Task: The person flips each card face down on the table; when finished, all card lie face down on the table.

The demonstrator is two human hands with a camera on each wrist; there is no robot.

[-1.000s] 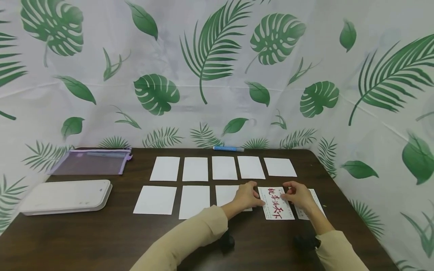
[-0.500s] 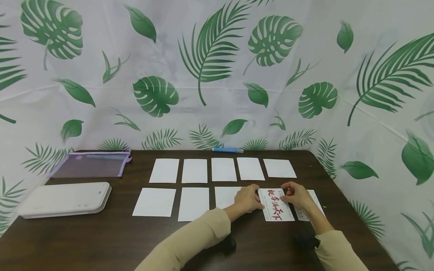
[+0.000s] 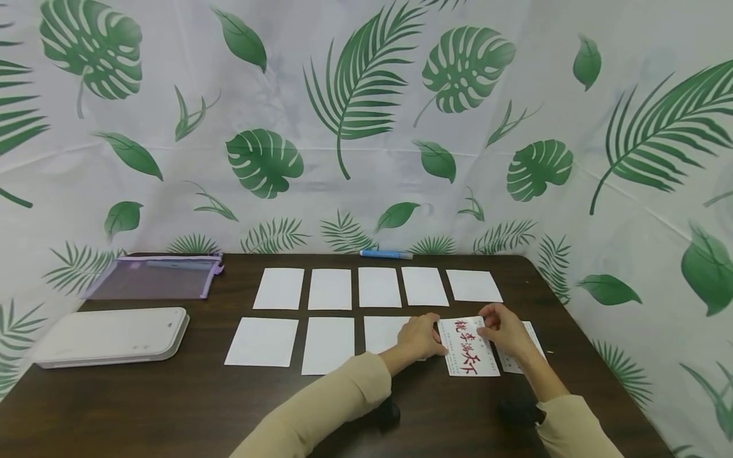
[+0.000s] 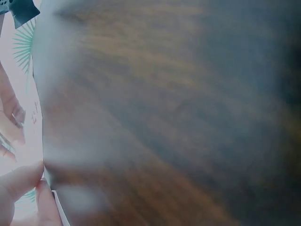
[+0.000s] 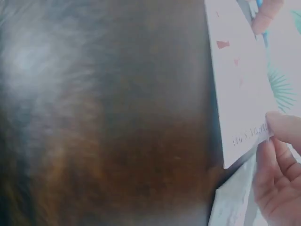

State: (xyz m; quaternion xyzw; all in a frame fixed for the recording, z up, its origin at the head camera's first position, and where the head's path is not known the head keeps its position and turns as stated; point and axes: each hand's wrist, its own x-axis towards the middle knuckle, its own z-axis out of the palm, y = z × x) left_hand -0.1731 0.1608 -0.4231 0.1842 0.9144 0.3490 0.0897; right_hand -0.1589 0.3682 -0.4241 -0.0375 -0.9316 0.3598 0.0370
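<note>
You have the printed card (image 3: 468,346) pinched from both sides: your left hand (image 3: 420,337) grips its left edge and your right hand (image 3: 504,331) grips the top right corner. The right wrist view shows the thumb on top of that corner and the fingers curled under it, so the edge is raised off the table (image 3: 172,407). Holding opposite edges keeps the card flat and lets you square it up without smearing the red characters, which face up.

All positions below are relative to the printed card:
- It sits in the near row, fourth slot from the left, tilted slightly out of line with its neighbours.
- Just to its left, a blank card (image 3: 385,332) lies partly under your left hand.
- Just to its right, another card with faint print (image 3: 529,340) lies under your right wrist and mostly hidden.
- Behind it is the far row of five blank cards (image 3: 378,287), evenly gapped, probably to keep the grid readable.
- Farther behind, at the table's back edge, is a blue pen (image 3: 385,254), parked out of the working area.
- Well to the left are the white flat device (image 3: 109,336) and the purple zip pouch (image 3: 153,277), clear of the grid.

The left wrist view is mostly blur, showing only fingertips against a card edge.
</note>
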